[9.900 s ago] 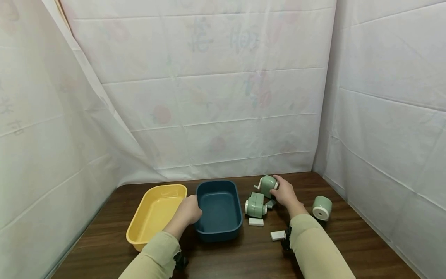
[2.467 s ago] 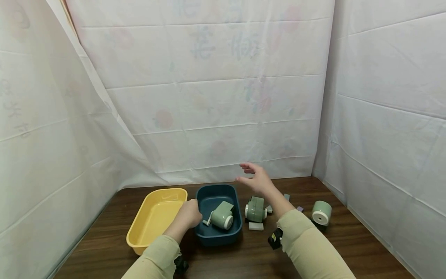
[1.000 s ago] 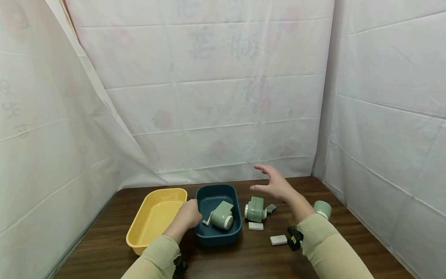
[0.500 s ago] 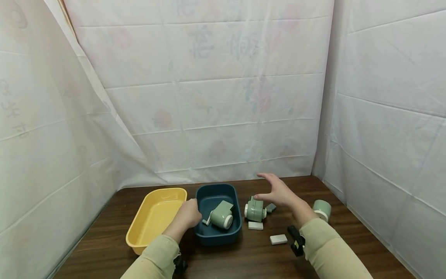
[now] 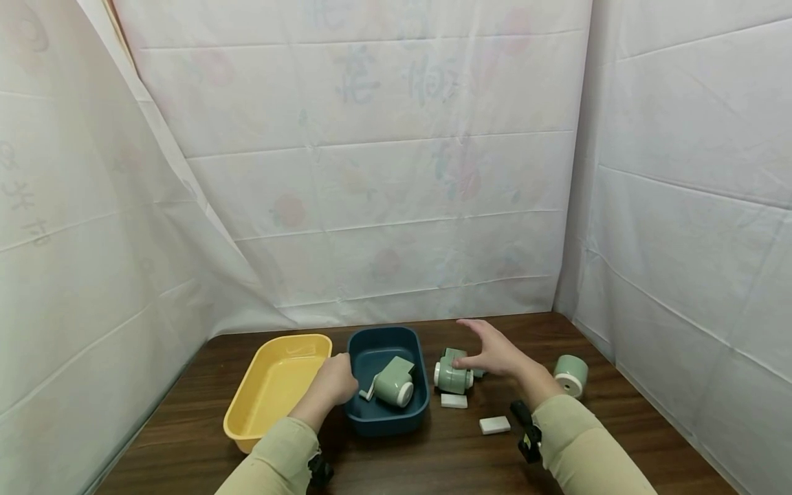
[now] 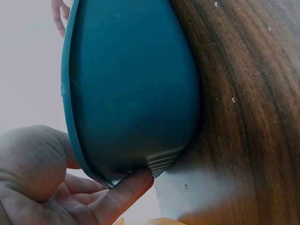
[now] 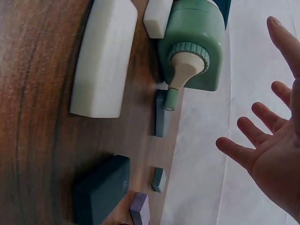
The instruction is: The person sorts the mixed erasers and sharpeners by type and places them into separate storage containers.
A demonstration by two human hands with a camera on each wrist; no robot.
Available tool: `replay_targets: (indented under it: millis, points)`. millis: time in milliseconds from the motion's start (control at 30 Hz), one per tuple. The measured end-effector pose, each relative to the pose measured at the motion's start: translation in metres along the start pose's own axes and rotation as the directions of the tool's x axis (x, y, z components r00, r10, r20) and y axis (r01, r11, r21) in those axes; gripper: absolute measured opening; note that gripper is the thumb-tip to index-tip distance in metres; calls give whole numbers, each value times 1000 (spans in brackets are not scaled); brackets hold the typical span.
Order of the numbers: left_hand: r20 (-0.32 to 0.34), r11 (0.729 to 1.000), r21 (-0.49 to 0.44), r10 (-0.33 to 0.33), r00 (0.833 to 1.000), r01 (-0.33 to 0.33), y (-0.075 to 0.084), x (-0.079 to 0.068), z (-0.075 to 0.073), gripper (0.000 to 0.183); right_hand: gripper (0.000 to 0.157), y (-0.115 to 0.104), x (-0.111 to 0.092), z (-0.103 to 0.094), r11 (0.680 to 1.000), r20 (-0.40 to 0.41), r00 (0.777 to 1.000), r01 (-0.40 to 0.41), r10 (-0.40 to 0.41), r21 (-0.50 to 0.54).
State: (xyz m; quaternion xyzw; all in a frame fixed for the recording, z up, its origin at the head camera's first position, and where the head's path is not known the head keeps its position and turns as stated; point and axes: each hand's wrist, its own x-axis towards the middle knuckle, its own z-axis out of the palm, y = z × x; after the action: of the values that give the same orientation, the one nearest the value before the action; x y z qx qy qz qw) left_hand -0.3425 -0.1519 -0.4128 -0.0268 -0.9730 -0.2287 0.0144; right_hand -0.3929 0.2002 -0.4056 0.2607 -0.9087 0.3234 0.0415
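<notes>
My left hand (image 5: 334, 381) grips the near-left rim of a dark blue plastic bin (image 5: 385, 430); in the left wrist view its fingers (image 6: 126, 192) curl at the bin's rim. Inside the bin lies a green pencil sharpener (image 5: 394, 385) with a white crank. My right hand (image 5: 497, 354) hovers over a second green pencil sharpener (image 5: 454, 375), thumb and fingers spread, nothing held. In the right wrist view that sharpener's crank (image 7: 185, 68) points toward the camera, with the open right hand (image 7: 276, 150) beside it. A third green sharpener (image 5: 570, 375) stands at the far right.
A yellow bin (image 5: 278, 385) stands left of the blue one. White erasers (image 5: 454, 401) lie in front of the second sharpener. The right wrist view also shows a dark block (image 7: 101, 192), grey-green erasers (image 7: 161, 115) and a purple one (image 7: 140, 208). White cloth (image 5: 383, 206) hangs behind.
A green sharpener went from the table into the blue bin. Since then my right hand has moved back right and lowered toward the second sharpener. My left hand stays on the rim.
</notes>
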Motion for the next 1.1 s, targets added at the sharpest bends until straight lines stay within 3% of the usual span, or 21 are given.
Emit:
replay_targets:
  millis: [233, 867, 1100]
  points:
    - [-3, 1000, 0, 2, 1000, -2, -1, 0, 0, 46, 92, 2, -3, 7, 999, 20, 999, -32, 32, 22]
    - [-8, 1000, 3, -6, 1000, 6, 0, 0, 2, 47, 90, 9, -6, 24, 1000, 96, 995, 0, -1, 11]
    - [-5, 1000, -3, -14, 1000, 14, 0, 1, 1, 46, 90, 11, -6, 27, 999, 119, 993, -27, 24, 21]
